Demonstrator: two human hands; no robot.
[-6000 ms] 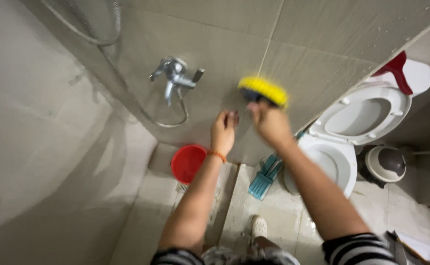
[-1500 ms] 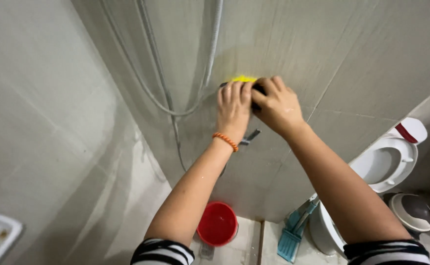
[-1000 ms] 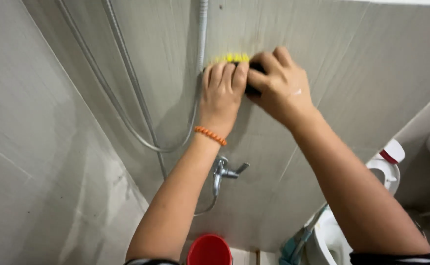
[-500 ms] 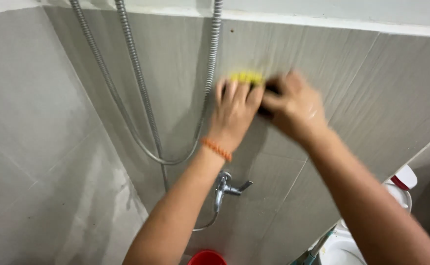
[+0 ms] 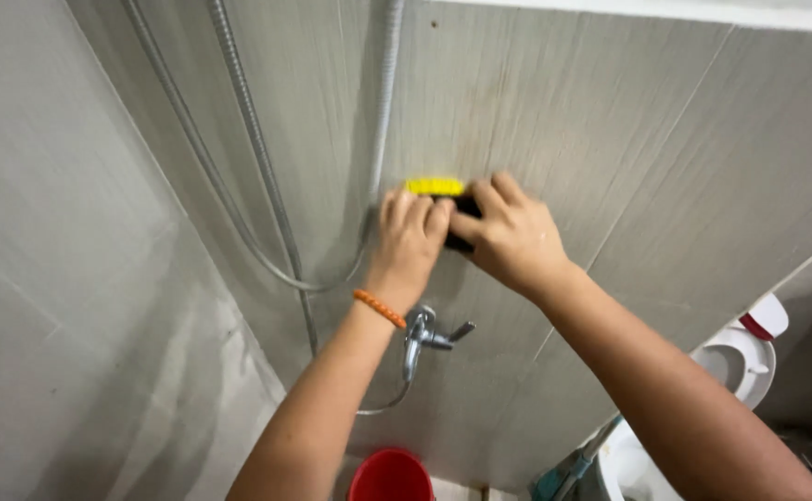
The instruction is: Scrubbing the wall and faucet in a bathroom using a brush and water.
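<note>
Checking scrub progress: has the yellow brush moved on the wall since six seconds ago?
Yes. The yellow brush has gone up the tiled wall: then level with the tap, now well above it.

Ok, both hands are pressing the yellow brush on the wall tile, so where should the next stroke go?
Probably slightly up: the left hand and right hand press the yellow scrub brush just below brownish staining on the grey wall tile, right of the shower hose.

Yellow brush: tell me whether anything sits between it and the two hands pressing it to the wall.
Nothing visible does. The left hand and right hand both lie directly on the yellow brush, pressed against the tiled wall. The shower hose hangs just left of it, not between.
</note>
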